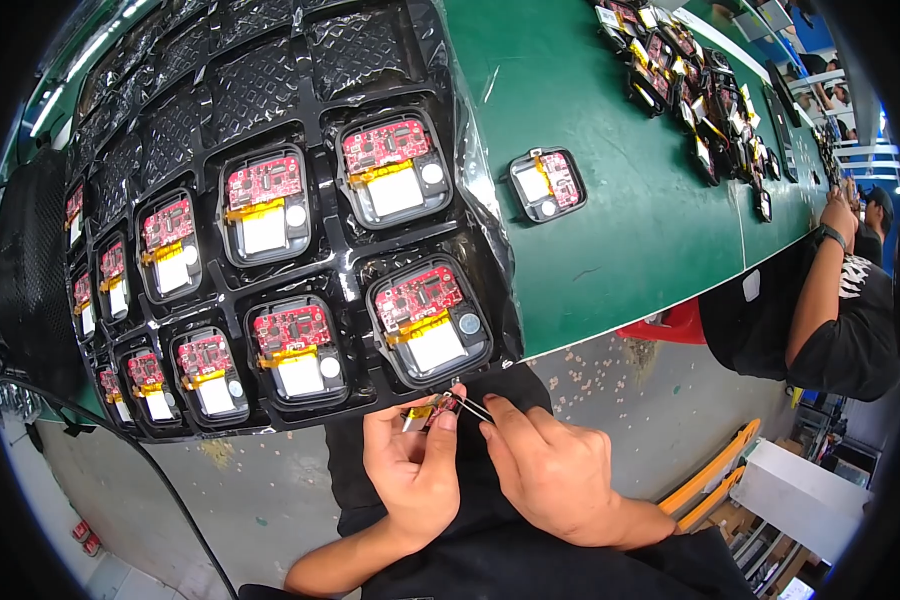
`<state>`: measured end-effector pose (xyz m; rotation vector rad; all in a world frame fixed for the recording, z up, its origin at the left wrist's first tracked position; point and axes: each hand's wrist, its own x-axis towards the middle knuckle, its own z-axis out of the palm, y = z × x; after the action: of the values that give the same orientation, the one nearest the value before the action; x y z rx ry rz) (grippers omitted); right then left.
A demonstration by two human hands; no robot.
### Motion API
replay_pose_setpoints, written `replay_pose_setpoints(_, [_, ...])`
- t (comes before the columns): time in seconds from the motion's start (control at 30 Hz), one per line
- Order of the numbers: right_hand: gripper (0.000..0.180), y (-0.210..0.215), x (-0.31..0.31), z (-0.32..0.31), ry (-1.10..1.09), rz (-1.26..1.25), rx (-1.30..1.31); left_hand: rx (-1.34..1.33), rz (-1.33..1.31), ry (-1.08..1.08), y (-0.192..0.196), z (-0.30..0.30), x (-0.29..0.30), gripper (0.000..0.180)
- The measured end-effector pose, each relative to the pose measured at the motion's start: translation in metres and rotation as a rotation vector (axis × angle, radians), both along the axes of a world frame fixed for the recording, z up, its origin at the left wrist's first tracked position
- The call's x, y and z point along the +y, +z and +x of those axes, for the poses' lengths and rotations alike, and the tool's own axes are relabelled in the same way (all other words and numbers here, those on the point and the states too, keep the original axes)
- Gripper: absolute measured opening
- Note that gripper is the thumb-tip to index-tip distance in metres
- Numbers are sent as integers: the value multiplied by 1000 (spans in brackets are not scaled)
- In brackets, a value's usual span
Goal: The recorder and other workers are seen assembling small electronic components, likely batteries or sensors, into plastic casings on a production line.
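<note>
Now, at six o'clock below the tray [360, 55], the left grip [415, 480] pinches a small board [442, 405] while the right grip [552, 470] holds tweezers [476, 407] angled in from four o'clock, seemingly mid fine work, the next move calling for steadiness.

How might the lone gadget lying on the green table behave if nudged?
The gadget would likely slide rather than roll, being flat and squarish on a smooth-looking table. Its uncovered red circuit board suggests it's fragile.
</note>
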<state>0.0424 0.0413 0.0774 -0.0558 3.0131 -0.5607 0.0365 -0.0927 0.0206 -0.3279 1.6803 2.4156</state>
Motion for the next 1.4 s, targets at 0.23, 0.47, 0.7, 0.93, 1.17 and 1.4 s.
replay_pose_setpoints(0.23, [34,10,2,4,-23,-57,-65,-17,103,20,1,1,1,33])
replay_pose_setpoints(0.47, [34,13,8,6,2,-22,-57,18,104,3,2,-2,6,36])
replay_pose_setpoints(0.7, [20,40,14,3,-62,-290,-247,356,-104,131,5,12,21,32])
replay_pose_setpoints(0.93, [19,31,15,51,-406,-963,-226,628,-52,33,52,3,15,29])
replay_pose_setpoints(1.17, [21,71,18,-7,46,-1031,104,783,100,39,71,-1,14,42])
replay_pose_setpoints(1.4, [15,197,41,-147,351,-471,933,940,101,123,85,-13,-4,54])
